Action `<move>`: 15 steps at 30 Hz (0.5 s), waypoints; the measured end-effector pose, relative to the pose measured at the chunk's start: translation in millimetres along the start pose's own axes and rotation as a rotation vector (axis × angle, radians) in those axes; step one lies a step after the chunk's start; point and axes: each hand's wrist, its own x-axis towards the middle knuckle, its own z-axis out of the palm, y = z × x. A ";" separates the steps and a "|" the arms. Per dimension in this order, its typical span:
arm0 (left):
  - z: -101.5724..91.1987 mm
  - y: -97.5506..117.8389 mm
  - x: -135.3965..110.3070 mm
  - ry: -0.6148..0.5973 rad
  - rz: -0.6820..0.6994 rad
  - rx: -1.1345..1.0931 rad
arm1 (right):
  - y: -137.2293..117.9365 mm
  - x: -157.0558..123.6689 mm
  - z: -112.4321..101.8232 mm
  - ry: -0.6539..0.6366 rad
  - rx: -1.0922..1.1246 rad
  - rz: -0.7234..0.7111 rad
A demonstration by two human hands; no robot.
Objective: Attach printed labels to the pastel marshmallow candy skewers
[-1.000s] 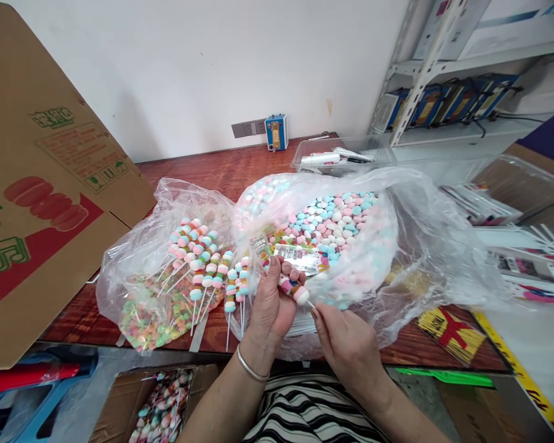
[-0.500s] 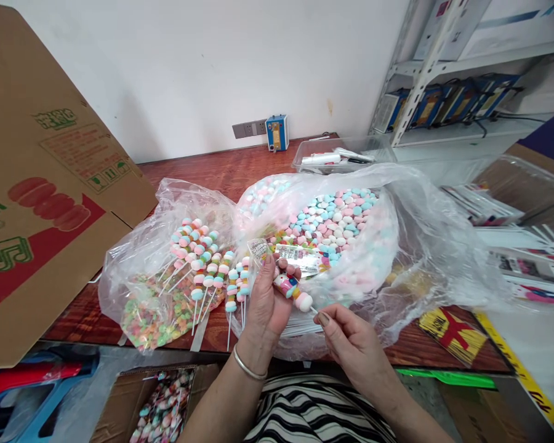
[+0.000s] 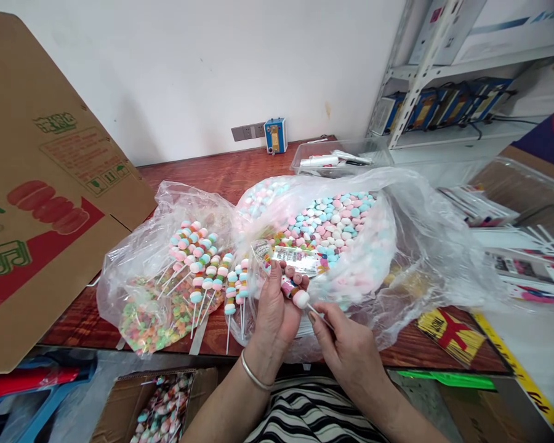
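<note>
My left hand (image 3: 274,304) is closed around a candy skewer (image 3: 294,293) and a clear printed wrapper (image 3: 292,258), held over the front of the table. My right hand (image 3: 339,337) pinches the skewer's thin white stick (image 3: 317,313) just below the bottom pink candy. Behind my hands an open plastic bag (image 3: 388,246) holds a heap of loose pink, blue and white candies (image 3: 332,218). To the left, a second plastic bag (image 3: 138,271) carries several finished candy skewers (image 3: 203,264) on top of small coloured sweets.
A large cardboard box flap (image 3: 46,203) leans at the left. A clear tray (image 3: 339,160) and a blue device (image 3: 276,134) stand at the back of the wooden table (image 3: 221,169). Metal shelving (image 3: 443,86) stands right. A carton of skewers (image 3: 159,409) sits on the floor.
My right hand slid back up the stick, closer to the left hand, after drawing away half a second ago. The skewer stays in my left hand.
</note>
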 end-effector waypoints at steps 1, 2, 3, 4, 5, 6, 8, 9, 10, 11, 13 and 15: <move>-0.3 2.0 0.4 0.001 -0.003 -0.003 | -1.0 0.2 -1.0 -0.035 0.083 0.064; -0.6 4.2 0.8 -0.004 -0.013 -0.005 | -2.2 0.4 -1.9 -0.088 0.218 0.161; -0.8 6.4 1.2 -0.015 -0.028 -0.005 | -3.3 0.6 -2.5 -0.156 0.394 0.280; -1.0 8.2 1.4 -0.032 -0.047 -0.004 | -4.1 0.7 -2.8 -0.228 0.588 0.403; -1.1 9.5 1.6 -0.051 -0.066 -0.001 | -4.5 0.6 -2.8 -0.291 0.771 0.513; -1.0 10.0 1.7 -0.070 -0.080 0.001 | -4.5 0.4 -2.5 -0.334 0.921 0.595; -0.4 9.4 1.9 -0.084 -0.073 0.011 | -3.4 -0.1 -1.6 -0.351 1.064 0.652; 0.3 8.4 1.9 -0.077 -0.057 0.020 | -2.4 -0.3 -1.3 -0.332 1.054 0.633; 1.2 7.3 1.9 -0.065 -0.037 0.031 | -1.2 -0.4 -1.1 -0.303 0.991 0.592; 2.2 6.2 1.8 -0.051 -0.019 0.043 | 0.1 -0.2 -1.2 -0.269 0.872 0.526; 4.4 4.0 1.4 -0.029 0.011 0.067 | 3.0 0.7 -1.6 -0.175 0.498 0.307; 6.1 2.1 0.7 -0.015 0.027 0.083 | 6.4 1.9 -1.6 -0.050 0.079 0.020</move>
